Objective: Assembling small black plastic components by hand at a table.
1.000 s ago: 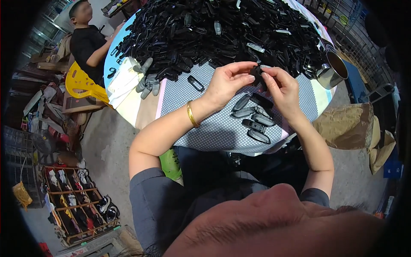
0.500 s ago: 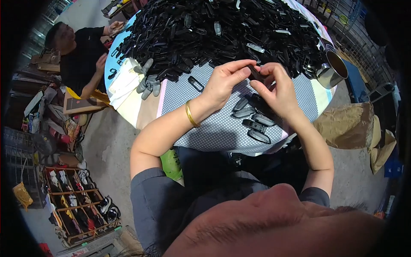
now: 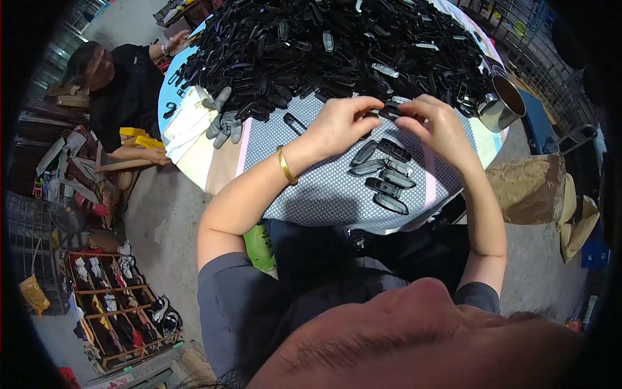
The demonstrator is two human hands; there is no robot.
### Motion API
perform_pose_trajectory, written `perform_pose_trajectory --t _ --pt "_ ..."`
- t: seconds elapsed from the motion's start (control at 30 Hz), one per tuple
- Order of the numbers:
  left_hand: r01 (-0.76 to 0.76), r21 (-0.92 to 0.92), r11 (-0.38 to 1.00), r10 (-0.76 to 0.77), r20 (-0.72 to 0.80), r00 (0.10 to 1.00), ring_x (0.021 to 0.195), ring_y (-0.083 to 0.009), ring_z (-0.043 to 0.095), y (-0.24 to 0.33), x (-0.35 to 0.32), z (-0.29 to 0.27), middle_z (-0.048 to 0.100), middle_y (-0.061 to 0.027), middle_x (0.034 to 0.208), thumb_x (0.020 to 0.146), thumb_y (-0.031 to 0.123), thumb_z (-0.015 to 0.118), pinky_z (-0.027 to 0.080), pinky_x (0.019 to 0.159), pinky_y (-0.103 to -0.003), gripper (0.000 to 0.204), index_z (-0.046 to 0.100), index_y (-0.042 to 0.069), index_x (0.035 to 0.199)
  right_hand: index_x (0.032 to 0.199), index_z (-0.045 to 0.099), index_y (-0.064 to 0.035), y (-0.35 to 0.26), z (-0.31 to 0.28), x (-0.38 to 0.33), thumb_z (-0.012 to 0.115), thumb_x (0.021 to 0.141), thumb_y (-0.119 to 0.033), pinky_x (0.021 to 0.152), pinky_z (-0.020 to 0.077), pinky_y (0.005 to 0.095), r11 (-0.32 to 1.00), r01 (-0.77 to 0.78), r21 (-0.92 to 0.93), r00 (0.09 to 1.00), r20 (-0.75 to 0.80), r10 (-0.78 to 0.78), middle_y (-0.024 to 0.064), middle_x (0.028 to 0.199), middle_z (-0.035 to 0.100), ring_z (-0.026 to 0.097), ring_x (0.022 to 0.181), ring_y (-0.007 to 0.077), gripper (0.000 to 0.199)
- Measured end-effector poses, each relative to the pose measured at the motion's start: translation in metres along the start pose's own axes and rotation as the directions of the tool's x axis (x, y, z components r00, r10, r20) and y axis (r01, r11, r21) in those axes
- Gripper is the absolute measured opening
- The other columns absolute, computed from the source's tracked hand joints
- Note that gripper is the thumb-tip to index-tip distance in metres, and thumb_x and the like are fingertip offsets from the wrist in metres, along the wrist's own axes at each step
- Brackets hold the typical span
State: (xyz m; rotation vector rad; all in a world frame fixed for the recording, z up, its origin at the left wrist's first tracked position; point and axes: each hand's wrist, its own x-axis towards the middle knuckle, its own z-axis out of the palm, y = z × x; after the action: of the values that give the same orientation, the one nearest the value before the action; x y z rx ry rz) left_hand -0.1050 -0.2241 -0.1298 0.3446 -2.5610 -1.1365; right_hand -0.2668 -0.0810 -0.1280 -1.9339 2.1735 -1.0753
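Note:
My left hand (image 3: pixel 338 124) and my right hand (image 3: pixel 439 127) meet over the dotted cloth at the front of the pile. A small black plastic part (image 3: pixel 391 111) is between their fingertips, lying roughly crosswise. The thumb and fingers of each hand close on one end of it; its finer shape is hidden. Below my hands, several long rounded black plastic parts (image 3: pixel 391 204) form a loose cluster on the cloth. One more black part (image 3: pixel 295 123) lies alone beside my left wrist, which wears a gold bangle (image 3: pixel 286 165).
A large heap of black plastic parts (image 3: pixel 311 58) covers the table's far side. Grey gloves (image 3: pixel 225 123) and a white cloth (image 3: pixel 186 123) lie left, a metal cup (image 3: pixel 502 105) right. At the left edge a co-worker (image 3: pixel 123 84) leans by a yellow object (image 3: pixel 139 138).
My hands have spread slightly apart, my right hand shifting right, and the part between them shows more. The co-worker has bent lower, one arm reaching down beside the table.

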Motion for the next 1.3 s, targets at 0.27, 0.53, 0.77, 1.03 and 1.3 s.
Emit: perform_pose_trajectory --t 0.27,0.53,0.77,1.03,1.3 --pt "-0.237 0.273 0.933 0.279 -0.128 0.952 0.079 -0.0228 0.059 -0.026 0.013 0.004 0.064 -0.0082 0.085 0.076 0.017 0.066 0.047 0.073 -0.032 0.022 0.066 0.002 0.093 0.083 0.065 -0.0038 0.010 0.027 -0.006 0.069 0.070 -0.014 0.067 0.0471 0.0356 0.953 0.137 -0.270 0.986 -0.056 -0.158 0.0080 0.085 0.058 0.057 0.079 0.0256 0.017" --pt "-0.267 0.510 0.818 0.382 -0.134 0.915 0.088 -0.0270 0.052 -0.032 0.018 0.009 0.058 -0.0093 0.087 0.069 0.012 0.070 0.044 0.076 -0.034 0.025 0.061 0.003 0.090 0.086 0.063 -0.0015 0.012 0.021 -0.005 0.066 0.070 -0.008 0.063 0.0480 0.0348 0.976 0.158 -0.150 0.987 0.017 -0.157 0.0104 0.082 0.058 0.057 0.070 0.0260 0.018" --pt "0.109 -0.316 0.942 -0.118 -0.010 0.993 0.067 -0.0061 0.056 -0.015 0.010 0.011 0.058 -0.0040 0.086 0.076 0.003 0.068 0.048 0.058 -0.021 0.023 0.054 0.000 0.095 0.117 0.051 -0.0014 0.014 0.013 0.001 0.060 0.081 -0.004 0.067 0.0503 0.0254 0.609 -0.225 0.760 0.952 0.037 0.305 0.0042 0.092 0.059 0.058 0.076 0.0128 0.038" --pt "0.076 -0.713 0.697 -0.138 -0.029 0.990 0.082 -0.0145 0.062 -0.010 0.001 0.020 0.061 -0.0095 0.100 0.082 -0.001 0.059 0.053 0.074 -0.024 0.036 0.052 -0.003 0.117 0.107 0.060 0.0024 -0.007 0.032 -0.005 0.065 0.078 -0.001 0.082 0.0477 0.0247 0.704 -0.195 0.683 0.944 -0.063 0.323 0.0084 0.100 0.062 0.060 0.090 0.0126 0.030" --pt "-0.003 -0.561 0.828 -0.093 -0.143 0.985 0.082 -0.0106 0.061 -0.006 -0.001 0.014 0.065 -0.0065 0.092 0.080 0.001 0.063 0.050 0.076 -0.022 0.033 0.059 -0.002 0.112 0.097 0.063 0.0021 -0.018 0.036 -0.009 0.068 0.073 -0.004 0.073 0.0519 0.0249 0.866 -0.001 0.499 0.942 -0.290 0.168 0.0088 0.093 0.063 0.064 0.082 0.0147 0.025"
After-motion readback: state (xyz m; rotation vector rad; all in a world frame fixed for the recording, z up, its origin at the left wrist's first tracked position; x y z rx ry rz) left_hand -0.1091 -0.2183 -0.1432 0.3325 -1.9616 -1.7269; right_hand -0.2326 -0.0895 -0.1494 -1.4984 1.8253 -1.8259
